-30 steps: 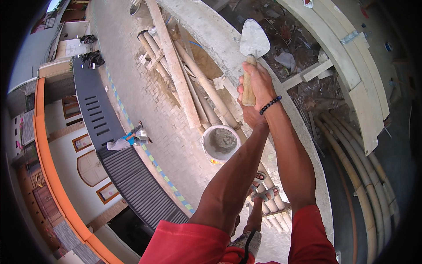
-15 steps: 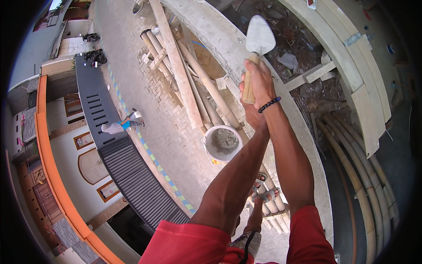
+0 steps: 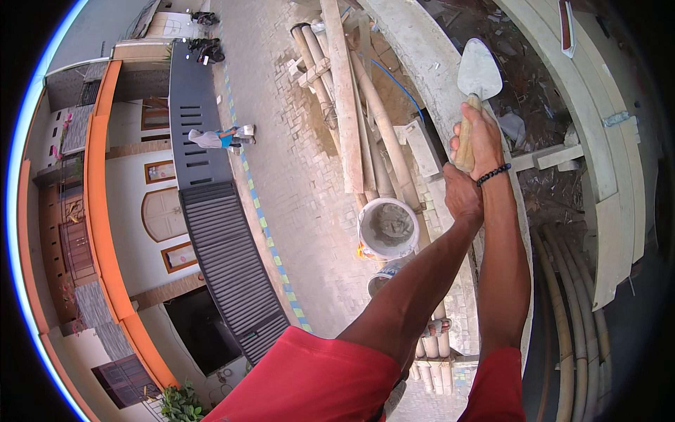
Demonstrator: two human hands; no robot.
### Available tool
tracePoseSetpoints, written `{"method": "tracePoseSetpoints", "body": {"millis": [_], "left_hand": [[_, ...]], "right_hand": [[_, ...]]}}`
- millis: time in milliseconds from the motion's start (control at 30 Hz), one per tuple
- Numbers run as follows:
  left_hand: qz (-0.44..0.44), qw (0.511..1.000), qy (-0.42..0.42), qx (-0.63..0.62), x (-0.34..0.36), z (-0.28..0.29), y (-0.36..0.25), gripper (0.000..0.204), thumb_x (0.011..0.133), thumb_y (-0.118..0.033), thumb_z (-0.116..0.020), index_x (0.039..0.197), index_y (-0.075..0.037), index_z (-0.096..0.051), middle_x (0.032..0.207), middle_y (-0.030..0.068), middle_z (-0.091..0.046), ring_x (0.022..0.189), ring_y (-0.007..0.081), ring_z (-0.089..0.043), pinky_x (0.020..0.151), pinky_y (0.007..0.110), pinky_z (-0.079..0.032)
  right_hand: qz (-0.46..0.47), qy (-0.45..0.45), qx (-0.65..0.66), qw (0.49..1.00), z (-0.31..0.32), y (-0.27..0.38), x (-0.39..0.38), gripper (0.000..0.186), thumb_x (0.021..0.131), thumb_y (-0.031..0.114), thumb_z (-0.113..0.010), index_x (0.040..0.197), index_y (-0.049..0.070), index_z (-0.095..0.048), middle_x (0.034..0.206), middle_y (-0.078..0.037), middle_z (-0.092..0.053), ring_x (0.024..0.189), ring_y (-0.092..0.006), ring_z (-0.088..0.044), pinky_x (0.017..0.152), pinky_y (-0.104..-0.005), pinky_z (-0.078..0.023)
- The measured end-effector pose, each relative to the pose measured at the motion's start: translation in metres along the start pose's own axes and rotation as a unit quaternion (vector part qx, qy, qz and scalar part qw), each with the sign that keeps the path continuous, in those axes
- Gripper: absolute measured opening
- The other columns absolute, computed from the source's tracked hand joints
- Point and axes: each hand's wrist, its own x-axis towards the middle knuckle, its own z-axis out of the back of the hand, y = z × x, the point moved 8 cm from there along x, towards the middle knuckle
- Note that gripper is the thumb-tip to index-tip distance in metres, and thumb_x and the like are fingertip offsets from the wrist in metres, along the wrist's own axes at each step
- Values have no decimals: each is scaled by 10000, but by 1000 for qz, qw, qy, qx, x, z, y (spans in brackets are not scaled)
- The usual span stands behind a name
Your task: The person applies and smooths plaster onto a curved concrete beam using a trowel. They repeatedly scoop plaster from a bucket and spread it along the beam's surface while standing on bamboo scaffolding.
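Brick-paved street [image 3: 281, 141] runs along the left, past an orange-trimmed house [image 3: 112, 232] and a dark slatted gate [image 3: 225, 260], as a passer-by [image 3: 207, 138] carries a bag. My right hand [image 3: 486, 144] wraps around the wooden handle of a trowel [image 3: 480, 70], its pale blade pointing to the far side above a concrete ledge [image 3: 437, 70]. My left hand [image 3: 462, 191] meets my right wrist; how its fingers close, I cannot tell. Nearer, leftward, a bucket [image 3: 361, 231] holds grey mix [image 3: 392, 224].
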Motion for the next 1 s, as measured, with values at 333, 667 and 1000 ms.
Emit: {"method": "tracePoseSetpoints", "body": {"millis": [333,667,1000], "left_hand": [[-3,1000,2,27,3,1,3,392,1021,-374,-377,1082,11,-414,1067,272,-562,981,449,-575,828,533,-463],[-45,998,-40,-5,-7,5,-5,318,938,-215,-498,1131,2,-369,1058,286,-596,951,481,-595,797,555,-451],[-34,999,-26,21,-3,3,-6,353,1018,-340,-392,1048,12,-383,965,292,-572,883,492,-581,766,558,-447]], "right_hand": [[143,1,-432,891,83,67,-37,286,948,316,-591,1115,90,-541,738,-13,-519,528,-68,-491,410,-239,-414],[107,249,-753,599,58,103,-66,335,756,194,-724,1037,28,-649,966,-189,-675,892,-368,-639,833,-425,-491],[89,146,-748,641,-3,153,53,365,867,294,-656,1100,13,-664,675,-91,-611,554,-155,-583,512,-347,-484]]}}
